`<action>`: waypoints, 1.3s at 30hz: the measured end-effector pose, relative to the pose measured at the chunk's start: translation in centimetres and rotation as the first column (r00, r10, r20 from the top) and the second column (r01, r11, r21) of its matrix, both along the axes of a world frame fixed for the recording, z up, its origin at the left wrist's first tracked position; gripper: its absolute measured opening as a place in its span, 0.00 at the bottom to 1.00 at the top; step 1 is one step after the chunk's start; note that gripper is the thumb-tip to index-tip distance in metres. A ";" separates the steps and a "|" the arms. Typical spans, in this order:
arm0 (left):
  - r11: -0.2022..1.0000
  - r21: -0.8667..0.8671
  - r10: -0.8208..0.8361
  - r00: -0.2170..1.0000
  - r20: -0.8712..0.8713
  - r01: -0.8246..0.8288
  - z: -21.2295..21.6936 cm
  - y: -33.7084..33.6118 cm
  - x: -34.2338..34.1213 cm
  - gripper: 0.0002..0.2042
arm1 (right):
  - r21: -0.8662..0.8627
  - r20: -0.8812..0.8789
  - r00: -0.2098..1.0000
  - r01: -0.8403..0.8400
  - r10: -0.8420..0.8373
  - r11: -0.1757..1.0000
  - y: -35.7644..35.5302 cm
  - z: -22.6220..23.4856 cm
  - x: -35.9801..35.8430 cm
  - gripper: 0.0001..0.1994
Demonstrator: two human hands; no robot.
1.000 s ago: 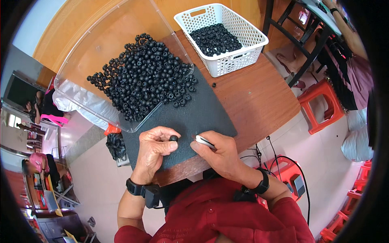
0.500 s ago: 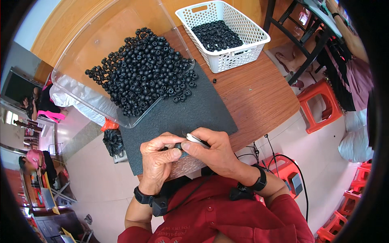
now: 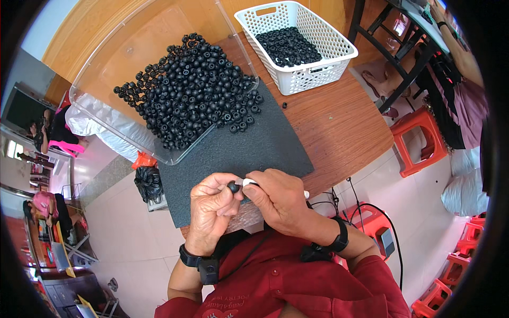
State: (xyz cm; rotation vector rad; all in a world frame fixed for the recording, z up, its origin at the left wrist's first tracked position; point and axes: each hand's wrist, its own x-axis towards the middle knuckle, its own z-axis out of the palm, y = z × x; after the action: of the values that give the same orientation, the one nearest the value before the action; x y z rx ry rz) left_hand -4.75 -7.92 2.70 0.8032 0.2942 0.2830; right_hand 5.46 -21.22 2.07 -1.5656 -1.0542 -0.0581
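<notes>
Between the thumb and fingers of my left hand (image 3: pixel 209 204) is a small black ball-shaped piece (image 3: pixel 233 186), with its round side up. My right hand (image 3: pixel 281 201) is closed around a slim white-handled tool (image 3: pixel 249 182). Its thin pale tip points at the black piece, close to or touching it; the exact contact is too small to tell. The other end of the white handle sticks out past my right hand. Both hands are together over the near edge of a dark grey mat (image 3: pixel 233 153). A large heap of similar black pieces with holes (image 3: pixel 185 100) spreads across its far part.
A clear plastic bin (image 3: pixel 87 114) lies tipped around the heap. Beyond, a white perforated basket (image 3: pixel 297 82) holds more black parts on the wooden table (image 3: pixel 347 135). One loose piece (image 3: pixel 284 105) lies near the basket. A red stool (image 3: pixel 419 143) and another person's arm (image 3: pixel 461 58) are at right.
My left hand has turned the black piece up into plainer view. My right hand has shifted its grip, and the tool's white rear end now shows behind it.
</notes>
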 end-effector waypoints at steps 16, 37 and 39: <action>1.000 -0.006 0.017 0.999 -0.048 -0.017 -0.2 -0.4 -0.1 0.12 | -0.011 0.141 0.986 0.093 -0.091 0.996 0.0 -0.4 0.0 0.09; 0.994 -0.096 0.048 0.995 -0.091 -0.057 -0.2 -1.2 0.0 0.11 | 0.020 0.267 0.955 0.132 -0.132 0.991 0.0 -0.7 -0.1 0.11; 0.994 -0.091 0.053 0.993 -0.105 -0.062 -0.1 -1.2 -0.1 0.11 | 0.017 0.304 0.942 0.147 -0.145 0.989 -0.1 -0.6 0.0 0.13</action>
State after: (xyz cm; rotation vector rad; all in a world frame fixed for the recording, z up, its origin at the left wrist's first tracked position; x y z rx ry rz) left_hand -4.86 -9.15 2.60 0.7182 0.4248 0.2803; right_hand 5.49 -21.31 1.47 -1.6728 -1.1740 -0.4104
